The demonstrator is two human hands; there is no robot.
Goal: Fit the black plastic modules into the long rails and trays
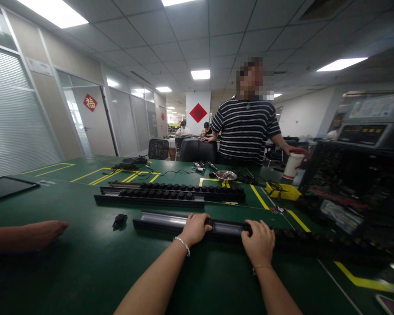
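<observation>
A long black channel rail with a shiny silver inner track lies across the green table in front of me. My left hand curls over its middle, thumb and fingers around a small black piece in the channel. Farther right, my right hand is closed over the same rail, its thumb by another dark piece that the fingers mostly hide. Bare silver track shows between my hands. Beyond the right hand, a row of dark round pieces fills the rail. A loose black part sits off its left end.
Two similar rails with black rollers lie behind. Another person's hand rests at the left. A person in a striped shirt stands opposite, touching a white cylinder. A metal dish, yellow tray and open computer case are around.
</observation>
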